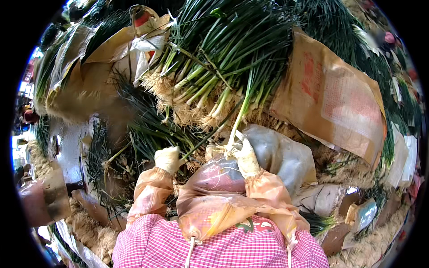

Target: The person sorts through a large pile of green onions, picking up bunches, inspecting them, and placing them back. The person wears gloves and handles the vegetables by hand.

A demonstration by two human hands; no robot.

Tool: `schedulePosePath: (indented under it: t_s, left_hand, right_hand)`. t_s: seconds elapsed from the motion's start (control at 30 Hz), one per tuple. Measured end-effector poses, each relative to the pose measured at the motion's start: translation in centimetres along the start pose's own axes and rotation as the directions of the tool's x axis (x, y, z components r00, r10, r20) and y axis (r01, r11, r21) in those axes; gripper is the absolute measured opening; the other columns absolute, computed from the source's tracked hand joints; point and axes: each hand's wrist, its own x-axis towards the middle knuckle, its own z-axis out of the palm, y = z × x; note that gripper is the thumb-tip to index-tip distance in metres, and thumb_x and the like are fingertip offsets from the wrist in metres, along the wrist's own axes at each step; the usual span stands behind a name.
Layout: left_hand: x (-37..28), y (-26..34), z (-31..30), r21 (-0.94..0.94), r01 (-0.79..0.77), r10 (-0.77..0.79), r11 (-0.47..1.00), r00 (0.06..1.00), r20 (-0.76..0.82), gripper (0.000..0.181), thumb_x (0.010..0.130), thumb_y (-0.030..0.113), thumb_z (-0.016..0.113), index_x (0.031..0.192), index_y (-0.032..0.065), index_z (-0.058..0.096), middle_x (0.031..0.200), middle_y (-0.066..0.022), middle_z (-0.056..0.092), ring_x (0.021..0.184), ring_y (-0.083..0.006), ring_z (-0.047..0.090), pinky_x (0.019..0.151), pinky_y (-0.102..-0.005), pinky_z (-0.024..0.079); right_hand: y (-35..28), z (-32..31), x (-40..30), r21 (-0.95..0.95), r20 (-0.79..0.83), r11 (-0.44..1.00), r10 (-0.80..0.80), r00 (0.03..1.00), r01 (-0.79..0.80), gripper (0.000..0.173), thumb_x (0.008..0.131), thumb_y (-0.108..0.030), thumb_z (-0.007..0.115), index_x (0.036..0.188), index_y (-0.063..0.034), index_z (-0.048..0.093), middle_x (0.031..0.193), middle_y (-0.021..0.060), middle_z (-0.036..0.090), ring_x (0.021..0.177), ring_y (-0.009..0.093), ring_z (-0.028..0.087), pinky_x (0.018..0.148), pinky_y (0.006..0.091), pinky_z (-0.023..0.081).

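My right hand [246, 155], in a pale glove, is closed on the white root end of a green onion [244, 109], whose green leaves point up and away from me. Thin roots hang below that hand. Left of it, my left hand [167, 159], also gloved, is curled beside a long dark green leaf [214, 130]; one end of the leaf meets its fingers. A large pile of green onions [207, 67] lies ahead, roots towards me. Under and around my left hand are loose green leaves and roots [150, 130].
A brown printed paper sack [335, 97] lies on the onions at the right. Another brown sack [100, 70] is at the upper left. Grey plastic [278, 154] covers the area beside my right hand. More bundled onions [318, 222] lie at the lower right.
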Motion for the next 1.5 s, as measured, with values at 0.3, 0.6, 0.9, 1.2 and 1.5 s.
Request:
schedulePosePath:
  t_s: [0.3,0.6,0.9,1.2,1.5]
  left_hand:
    - [4.3,11.6,0.1,-0.067,-0.255,0.231,0.965,0.940,-0.251,0.034,0.082,0.042,0.054,0.069,0.0133,0.066,0.060,-0.0094,0.060,0.057,-0.0269,0.061,0.055,-0.0392,0.047]
    - [4.2,4.6,2.6,-0.221,-0.253,0.179,0.942,0.935,-0.305,0.021,0.079,0.031,0.058,0.083,0.0118,0.065,0.067,-0.0093,0.064,0.059,-0.0313,0.061,0.056,-0.0400,0.050]
    - [12.6,4.3,-7.1,0.149,0.015,0.083,0.989,0.775,-0.626,0.023,0.079,0.032,0.064,0.085,0.0097,0.063,0.085,-0.0093,0.061,0.079,-0.0229,0.060,0.068,-0.0364,0.050]
    - [7.9,9.7,-2.1,-0.975,-0.142,0.355,0.169,0.932,-0.074,0.023,0.089,0.024,0.055,0.096,0.0041,0.063,0.076,0.0026,0.058,0.065,-0.0058,0.050,0.061,-0.0201,0.041]
    - [2.0,7.9,-10.6,-0.770,-0.638,-0.342,-0.012,0.726,-0.597,0.013,0.088,0.018,0.056,0.091,0.0070,0.061,0.073,-0.0039,0.060,0.059,-0.0155,0.055,0.068,-0.0300,0.048]
  right_hand:
    - [0.7,2.3,-1.6,-0.706,-0.101,0.692,-0.309,0.946,0.151,0.081,0.073,-0.016,0.073,0.139,-0.0095,0.028,0.078,0.0092,0.062,0.068,0.019,0.058,0.064,0.0319,0.048]
    - [-2.5,1.0,-1.0,-0.055,0.136,0.997,0.067,0.988,-0.060,0.060,0.079,0.005,0.058,0.134,-0.0029,0.036,0.086,0.0017,0.057,0.076,0.010,0.057,0.068,0.0199,0.048]
    - [-1.7,-0.7,0.2,0.490,0.291,0.842,0.085,0.953,-0.225,0.032,0.087,-0.012,0.054,0.116,-0.0002,0.048,0.068,-0.0031,0.046,0.052,0.007,0.045,0.045,0.0200,0.040]
    - [-2.6,-0.4,-0.3,0.300,0.158,0.921,0.210,0.965,-0.249,0.012,0.086,-0.012,0.060,0.096,-0.0084,0.053,0.099,0.0065,0.060,0.092,0.017,0.058,0.077,0.0315,0.051]
    - [-2.1,-0.1,-0.5,0.266,0.150,0.948,0.136,0.979,-0.172,0.021,0.089,-0.012,0.055,0.107,-0.0014,0.051,0.098,0.0143,0.060,0.081,0.023,0.063,0.068,0.0342,0.055]
